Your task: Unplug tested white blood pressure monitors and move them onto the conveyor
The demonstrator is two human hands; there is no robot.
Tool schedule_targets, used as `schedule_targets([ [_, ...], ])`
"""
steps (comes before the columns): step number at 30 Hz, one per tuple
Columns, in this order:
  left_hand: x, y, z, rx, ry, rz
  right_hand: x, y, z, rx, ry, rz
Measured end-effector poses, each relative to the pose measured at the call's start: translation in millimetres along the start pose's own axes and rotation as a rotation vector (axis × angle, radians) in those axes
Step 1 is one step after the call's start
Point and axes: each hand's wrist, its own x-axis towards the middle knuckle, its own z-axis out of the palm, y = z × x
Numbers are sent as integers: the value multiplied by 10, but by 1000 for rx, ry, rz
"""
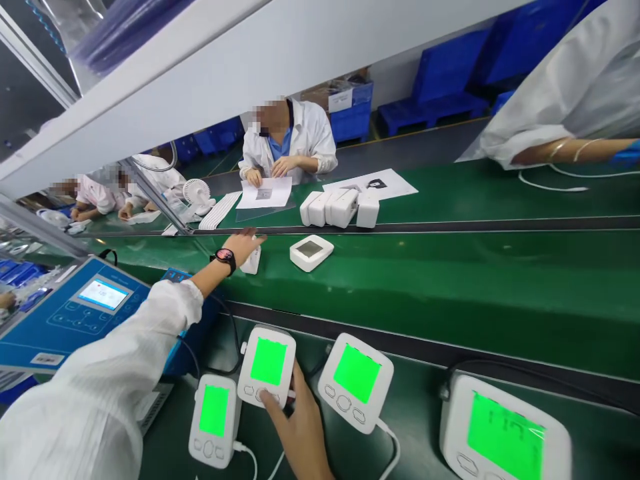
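My left hand [240,247], with a dark watch at the wrist, reaches over the green conveyor belt. Its fingers are on a white blood pressure monitor [252,262], mostly hidden beneath the palm. Nearer to me, my right hand [300,420] grips another white blood pressure monitor [268,365] with a lit green screen, its thumb at the buttons. To either side of that one are similar green-lit monitors, one on the left [214,420] and one on the right [356,382], with white leads attached. A larger-looking green-lit monitor [505,430] stands at the lower right.
A white monitor with a grey screen [311,253] lies on the belt [475,280]. Beyond it stand several white units [333,207] beside printed sheets [383,183]. A co-worker [290,143] sits opposite. At left is a blue instrument [75,307]; a white beam [200,73] crosses overhead.
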Motion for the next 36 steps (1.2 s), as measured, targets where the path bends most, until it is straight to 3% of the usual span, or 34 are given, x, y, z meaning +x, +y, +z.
schedule_targets([
  [2, -69, -147, -65, 56, -6, 41, -3, -16, -3, 2, 0, 18],
  [5, -109, -213, -1, 52, -12, 92, -13, -52, -15, 9, 12, -11],
  [9, -153, -28, 87, -77, 52, 128, -6, -111, -29, -22, 11, -26],
  [11, -304, 137, 70, -170, 137, 89, 10, -141, -39, -55, -12, 2],
  [14, -836, 433, 36, -337, 330, -58, 44, -174, -53, -114, -27, 48],
  [17, -1727, 772, 125, -541, 529, -197, 76, -186, -58, -190, -27, 75],
  [18, -2077, 881, 198, -636, 601, -241, 83, -185, -57, -219, -21, 77],
  [19, -2435, 978, 293, -905, 699, -328, 88, -183, -53, -250, -17, 80],
  [21, -3124, 1115, 530, -1280, 846, -572, 97, -179, -36, -308, -2, 81],
  [23, -3689, 1161, 788, -1505, 913, -819, 116, -177, -3, -362, 22, 84],
  [25, -4070, 1134, 1011, -1641, 905, -1033, 149, -182, 38, -412, 58, 85],
  [27, -4277, 1071, 1167, -1718, 860, -1192, 184, -197, 74, -456, 78, 75],
  [29, -4368, 1003, 1258, -1762, 819, -1259, 178, -216, 95, -492, 76, 46],
  [31, -4405, 935, 1313, -1773, 794, -1256, 89, -222, 102, -532, 111, -12],
  [34, -4427, 823, 1382, -1708, 780, -1222, -214, -169, 132, -665, 237, -221],
  [35, -4424, 784, 1405, -1688, 770, -1209, -334, -137, 160, -694, 213, -286],
  [36, -4414, 747, 1425, -1673, 757, -1186, -446, -105, 200, -683, 101, -281],
])
